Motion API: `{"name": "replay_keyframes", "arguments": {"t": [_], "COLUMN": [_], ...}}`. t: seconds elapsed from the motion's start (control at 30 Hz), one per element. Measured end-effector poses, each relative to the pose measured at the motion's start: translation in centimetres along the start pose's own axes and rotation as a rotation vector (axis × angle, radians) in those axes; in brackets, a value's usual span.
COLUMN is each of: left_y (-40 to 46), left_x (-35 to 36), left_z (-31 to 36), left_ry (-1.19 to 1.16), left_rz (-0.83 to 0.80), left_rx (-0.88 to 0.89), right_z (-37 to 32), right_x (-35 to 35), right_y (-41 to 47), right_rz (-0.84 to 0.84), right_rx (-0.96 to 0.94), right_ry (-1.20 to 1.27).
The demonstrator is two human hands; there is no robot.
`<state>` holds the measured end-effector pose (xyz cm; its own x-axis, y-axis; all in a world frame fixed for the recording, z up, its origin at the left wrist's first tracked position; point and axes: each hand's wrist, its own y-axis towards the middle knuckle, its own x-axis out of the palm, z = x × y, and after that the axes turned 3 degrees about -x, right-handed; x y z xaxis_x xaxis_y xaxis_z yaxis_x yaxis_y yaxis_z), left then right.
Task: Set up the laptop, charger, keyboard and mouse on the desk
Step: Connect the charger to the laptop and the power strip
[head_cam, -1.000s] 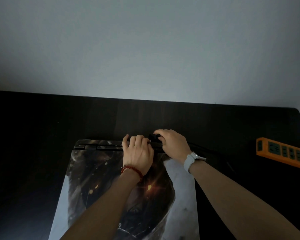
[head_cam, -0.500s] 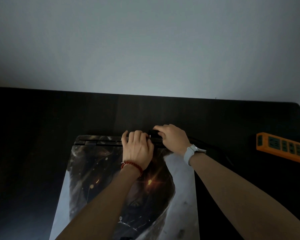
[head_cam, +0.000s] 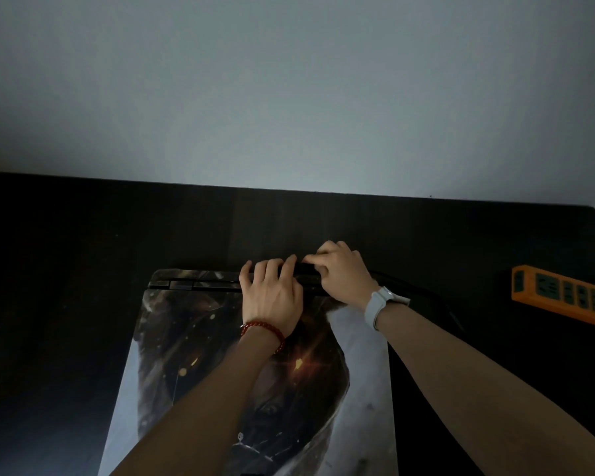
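Counter: black, faint wood grain. Laptop lid: pale grey with dark brown-black printed figure, scattered orange sparks, white line marks. Power strip: orange casing, dark grey sockets. Cable: black. Bracelet: red beads. Watch: white band. Wall: plain grey-white.

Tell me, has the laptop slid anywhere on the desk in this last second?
No. The laptop keeps the same spacing from the orange power strip and the far edge of the desk; only the camera view drifted.
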<state>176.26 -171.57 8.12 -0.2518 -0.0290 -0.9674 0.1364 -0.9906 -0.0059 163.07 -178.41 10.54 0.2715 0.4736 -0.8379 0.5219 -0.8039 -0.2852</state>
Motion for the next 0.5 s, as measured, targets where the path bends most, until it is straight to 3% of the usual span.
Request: {"name": "replay_keyframes", "arguments": {"t": [0.5], "left_y": [-0.2], "left_x": [0.1], "left_z": [0.1], "left_ry": [-0.02], "left_rz": [-0.059], "left_rx": [0.0], "right_z": [-0.9], "right_x": [1.9], "right_y": [-1.9], "right_rz": [0.156], "right_rx": [0.025], "right_ry": [-0.084]}}
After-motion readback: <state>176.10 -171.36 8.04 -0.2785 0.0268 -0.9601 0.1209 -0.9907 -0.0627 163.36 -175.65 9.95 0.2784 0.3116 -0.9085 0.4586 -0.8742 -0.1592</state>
